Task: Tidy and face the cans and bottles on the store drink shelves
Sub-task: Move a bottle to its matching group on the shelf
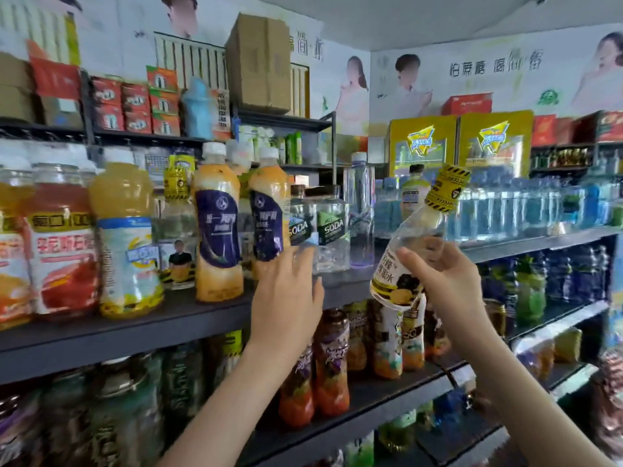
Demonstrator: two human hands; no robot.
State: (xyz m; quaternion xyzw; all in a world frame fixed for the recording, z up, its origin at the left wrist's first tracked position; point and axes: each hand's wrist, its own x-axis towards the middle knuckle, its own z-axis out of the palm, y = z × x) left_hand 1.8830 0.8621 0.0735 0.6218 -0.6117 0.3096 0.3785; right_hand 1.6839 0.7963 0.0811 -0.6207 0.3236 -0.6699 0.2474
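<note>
Bottles of orange drink (219, 224) and clear soda bottles (332, 230) stand on the upper shelf (135, 328). Our left hand (286, 298) lays straight, close-set fingers (298, 264) against them. Our right hand (448, 281) curls round a tilted lemon-water bottle (409, 244) of pale liquid, held before the shelf.

Two purple-labelled juice bottles (217, 227) (268, 224), two SODA bottles (301, 228) (332, 230), two yellow coolers (423, 146) (495, 143).
</note>
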